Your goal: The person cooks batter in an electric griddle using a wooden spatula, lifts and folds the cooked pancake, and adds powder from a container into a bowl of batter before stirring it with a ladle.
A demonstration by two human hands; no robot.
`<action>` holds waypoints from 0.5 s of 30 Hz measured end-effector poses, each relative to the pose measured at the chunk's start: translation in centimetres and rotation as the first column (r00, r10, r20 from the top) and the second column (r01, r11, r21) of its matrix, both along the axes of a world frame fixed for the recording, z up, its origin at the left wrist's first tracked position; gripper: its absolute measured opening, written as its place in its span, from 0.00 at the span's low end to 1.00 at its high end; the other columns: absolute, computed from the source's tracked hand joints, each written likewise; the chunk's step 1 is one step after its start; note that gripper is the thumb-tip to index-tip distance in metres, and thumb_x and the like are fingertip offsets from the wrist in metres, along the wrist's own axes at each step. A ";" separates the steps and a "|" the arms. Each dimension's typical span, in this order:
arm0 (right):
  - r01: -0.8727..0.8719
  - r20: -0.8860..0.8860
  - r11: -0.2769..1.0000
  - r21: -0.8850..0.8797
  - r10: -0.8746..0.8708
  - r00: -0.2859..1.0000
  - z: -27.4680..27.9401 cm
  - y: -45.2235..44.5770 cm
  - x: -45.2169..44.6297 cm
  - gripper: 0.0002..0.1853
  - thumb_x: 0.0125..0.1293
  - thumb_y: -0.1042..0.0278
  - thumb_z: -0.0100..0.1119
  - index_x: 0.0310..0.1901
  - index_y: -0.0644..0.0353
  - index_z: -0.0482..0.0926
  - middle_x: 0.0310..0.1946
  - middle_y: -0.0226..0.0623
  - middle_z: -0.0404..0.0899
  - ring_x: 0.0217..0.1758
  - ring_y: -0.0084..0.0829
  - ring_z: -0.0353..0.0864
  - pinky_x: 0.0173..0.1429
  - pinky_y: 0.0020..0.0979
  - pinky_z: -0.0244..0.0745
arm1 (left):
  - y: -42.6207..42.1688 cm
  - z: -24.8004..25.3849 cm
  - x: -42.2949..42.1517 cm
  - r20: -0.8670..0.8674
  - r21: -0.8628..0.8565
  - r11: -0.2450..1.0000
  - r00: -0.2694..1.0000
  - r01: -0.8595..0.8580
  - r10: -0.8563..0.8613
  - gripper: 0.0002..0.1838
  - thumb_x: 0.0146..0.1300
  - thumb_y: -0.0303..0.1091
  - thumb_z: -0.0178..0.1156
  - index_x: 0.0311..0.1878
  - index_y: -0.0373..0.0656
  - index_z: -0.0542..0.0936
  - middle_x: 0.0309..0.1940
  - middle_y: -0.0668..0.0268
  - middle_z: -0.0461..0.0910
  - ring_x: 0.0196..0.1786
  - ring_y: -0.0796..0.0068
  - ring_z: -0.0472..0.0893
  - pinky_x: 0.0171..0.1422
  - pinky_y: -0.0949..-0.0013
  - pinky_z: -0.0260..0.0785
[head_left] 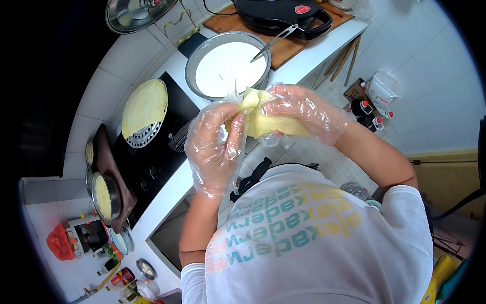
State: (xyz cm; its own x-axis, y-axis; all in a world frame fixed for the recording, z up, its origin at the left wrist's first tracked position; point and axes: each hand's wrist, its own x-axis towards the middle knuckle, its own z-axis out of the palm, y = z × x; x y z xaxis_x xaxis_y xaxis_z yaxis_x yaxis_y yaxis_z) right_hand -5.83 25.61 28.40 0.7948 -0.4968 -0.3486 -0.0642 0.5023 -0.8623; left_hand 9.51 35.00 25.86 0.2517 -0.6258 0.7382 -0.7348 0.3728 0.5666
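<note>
Both hands wear clear plastic gloves and hold a thin yellow pancake (271,125), bunched and folded in front of my chest. My left hand (215,144) is closed, with thumb and fingers pinching its left end. My right hand (306,114) wraps round the other side, fingers over the top. Just beyond the hands sits a large metal bowl (191,76) of white liquid, with a metal utensil (278,39) leaning over its rim. To the left, another thin yellow pancake, or a stack of them (146,104), lies on a perforated metal rack (144,137) over the black stovetop (177,96).
A black electric pan (283,17) stands on a wooden board (288,50) behind the bowl. Farther left are a pot with yellowish contents (104,197) and a metal lid (136,15) near the wall. Bottles (359,107) and a white bag (383,91) stand on the floor at right.
</note>
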 end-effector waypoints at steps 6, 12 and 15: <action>0.065 0.194 0.996 0.058 -0.075 0.978 0.4 -0.5 1.0 0.14 0.61 0.65 0.49 0.45 0.63 0.68 0.38 0.38 0.74 0.37 0.29 0.77 0.38 0.25 0.73 | -0.7 0.3 0.0 -0.211 0.080 0.994 0.976 0.080 -0.062 0.09 0.50 0.20 0.59 0.36 0.38 0.75 0.31 0.63 0.76 0.32 0.74 0.75 0.36 0.73 0.67; -0.026 0.378 0.996 0.086 -0.009 0.926 1.2 -1.4 1.2 0.17 0.61 0.65 0.48 0.48 0.67 0.66 0.37 0.42 0.75 0.37 0.29 0.77 0.37 0.24 0.72 | -0.8 -0.6 1.0 -0.674 -0.107 0.888 0.624 0.447 -0.395 0.25 0.47 0.30 0.65 0.49 0.37 0.68 0.46 0.64 0.68 0.50 0.71 0.70 0.56 0.69 0.61; -0.056 0.205 0.986 -0.156 0.088 0.975 1.9 -1.5 1.8 0.16 0.60 0.67 0.51 0.46 0.67 0.67 0.38 0.43 0.74 0.35 0.27 0.77 0.35 0.23 0.72 | -0.9 0.1 0.4 -0.507 -0.036 0.922 0.788 0.385 -0.349 0.27 0.45 0.32 0.67 0.49 0.38 0.67 0.46 0.64 0.67 0.51 0.71 0.70 0.56 0.69 0.62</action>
